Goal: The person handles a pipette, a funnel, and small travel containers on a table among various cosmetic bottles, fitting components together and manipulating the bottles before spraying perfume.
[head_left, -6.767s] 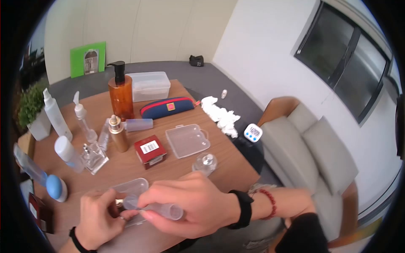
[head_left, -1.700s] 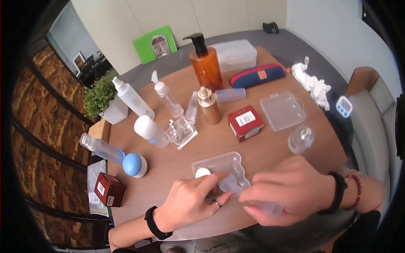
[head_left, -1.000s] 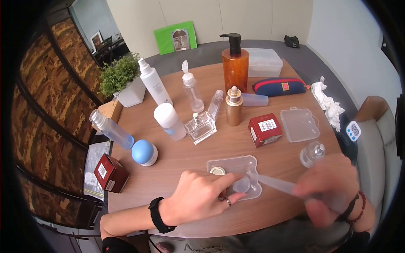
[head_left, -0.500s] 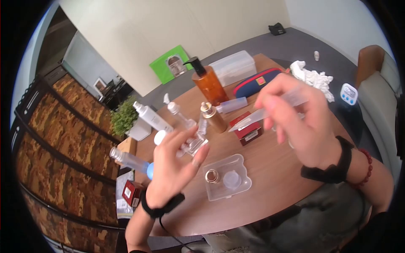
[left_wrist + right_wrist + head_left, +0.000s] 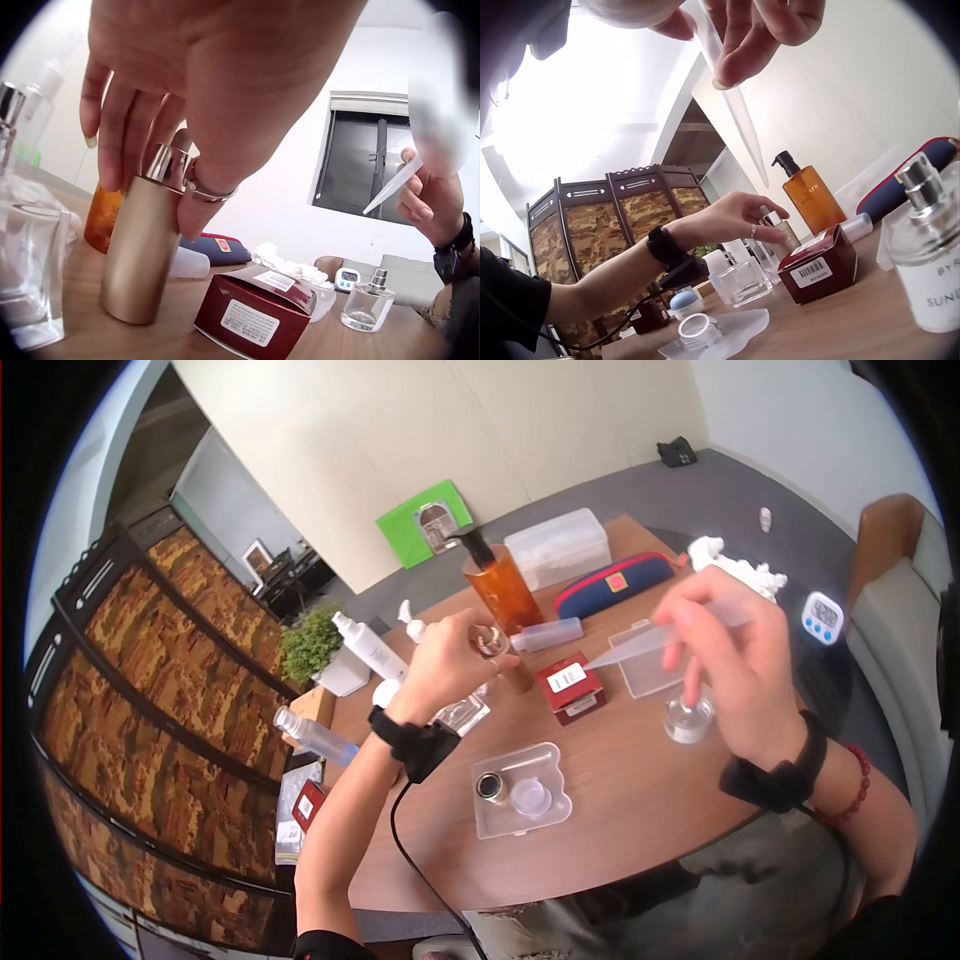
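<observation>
My left hand (image 5: pixel 440 660) grips the neck of a gold dropper bottle (image 5: pixel 142 255), which stands upright on the table. In the left wrist view the thumb lies on one side of its shiny collar and the fingers on the other. My right hand (image 5: pixel 735 670) is raised over the right of the table, holding a translucent plastic tube (image 5: pixel 742 131) that tapers to a point aimed down and left. In front lies a clear shallow case (image 5: pixel 550 760) with a small gold-rimmed round piece (image 5: pixel 490 788) and a clear round jar (image 5: pixel 530 797) in it.
A red box (image 5: pixel 572 690) stands right of the gold bottle. Beyond are an amber pump bottle (image 5: pixel 502 595), a navy pencil case (image 5: pixel 612 585) and a plastic box (image 5: pixel 560 550). A glass perfume bottle (image 5: pixel 690 720) stands below my right hand. Several bottles stand at the left.
My hands have parted from the clear case. The left hand has reached forward to the gold bottle and grips it; the right has lifted the tapered tube up and right.
</observation>
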Tool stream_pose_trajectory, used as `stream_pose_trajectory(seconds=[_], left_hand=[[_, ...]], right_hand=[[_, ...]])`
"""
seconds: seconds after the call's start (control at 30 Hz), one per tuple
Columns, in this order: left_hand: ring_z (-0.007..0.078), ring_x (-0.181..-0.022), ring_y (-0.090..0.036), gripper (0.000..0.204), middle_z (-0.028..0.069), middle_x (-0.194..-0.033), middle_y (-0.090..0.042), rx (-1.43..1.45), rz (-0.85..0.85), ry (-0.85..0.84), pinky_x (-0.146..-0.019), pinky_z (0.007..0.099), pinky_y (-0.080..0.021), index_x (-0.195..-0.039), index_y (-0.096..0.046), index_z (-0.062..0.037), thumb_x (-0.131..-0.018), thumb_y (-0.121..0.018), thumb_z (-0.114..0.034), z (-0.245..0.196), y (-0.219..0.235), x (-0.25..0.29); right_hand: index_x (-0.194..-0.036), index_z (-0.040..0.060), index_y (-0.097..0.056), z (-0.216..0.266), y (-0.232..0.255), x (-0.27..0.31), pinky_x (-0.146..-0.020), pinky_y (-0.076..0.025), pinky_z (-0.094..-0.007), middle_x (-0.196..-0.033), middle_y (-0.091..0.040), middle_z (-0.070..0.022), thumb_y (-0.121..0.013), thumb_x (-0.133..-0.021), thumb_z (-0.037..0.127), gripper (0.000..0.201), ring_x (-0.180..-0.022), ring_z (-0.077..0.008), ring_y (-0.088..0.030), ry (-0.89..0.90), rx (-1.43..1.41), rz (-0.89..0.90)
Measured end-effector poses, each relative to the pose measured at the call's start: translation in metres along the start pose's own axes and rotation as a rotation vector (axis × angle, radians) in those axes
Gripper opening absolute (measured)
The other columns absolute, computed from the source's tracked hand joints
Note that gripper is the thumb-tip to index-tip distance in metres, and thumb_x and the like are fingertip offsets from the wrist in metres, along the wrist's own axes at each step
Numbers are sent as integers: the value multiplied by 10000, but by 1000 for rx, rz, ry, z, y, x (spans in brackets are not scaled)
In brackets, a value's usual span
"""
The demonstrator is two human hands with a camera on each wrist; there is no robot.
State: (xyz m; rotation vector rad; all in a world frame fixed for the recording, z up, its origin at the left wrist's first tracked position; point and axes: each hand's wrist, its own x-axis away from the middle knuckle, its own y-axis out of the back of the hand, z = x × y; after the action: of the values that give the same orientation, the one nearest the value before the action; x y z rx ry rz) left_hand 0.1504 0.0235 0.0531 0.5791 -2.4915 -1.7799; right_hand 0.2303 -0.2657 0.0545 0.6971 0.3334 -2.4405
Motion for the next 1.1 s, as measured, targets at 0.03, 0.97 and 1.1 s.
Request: stream_pose_trajectory(seconds=[0.03, 0.97, 1.1], left_hand=[[281, -861, -734, 562, 180, -904, -736, -7, -15, 13, -773, 353, -574, -1121, -678, 36, -703, -899, -267, 1, 1, 1], [390, -831, -694, 416, 241, -894, -706, 13, -67, 103, -747, 451, -538, -1133, -657, 59, -798, -808, -136, 45, 3, 87], [274, -705, -660, 399, 205, -860, -667, 115, -92, -16, -661, 384, -521, -1133, -650, 51, -831, -811, -155, 55, 3, 94]], right_hand=[[-928, 29, -638, 4, 3, -1, -510, -398, -190, -723, -603, 6, -582, -999, 216, 208, -606, -33, -557, -45, 6, -1], [-1142, -11, -607, 2, -50, 7, -537, -408, -179, -915, -608, -65, -522, -986, 174, 257, -571, -59, -543, -59, 263, 257], [-1177, -11, -586, -6, -39, 4, -475, -401, -184, -873, -617, -75, -547, -974, 273, 351, -542, -89, -590, -78, 280, 229]])
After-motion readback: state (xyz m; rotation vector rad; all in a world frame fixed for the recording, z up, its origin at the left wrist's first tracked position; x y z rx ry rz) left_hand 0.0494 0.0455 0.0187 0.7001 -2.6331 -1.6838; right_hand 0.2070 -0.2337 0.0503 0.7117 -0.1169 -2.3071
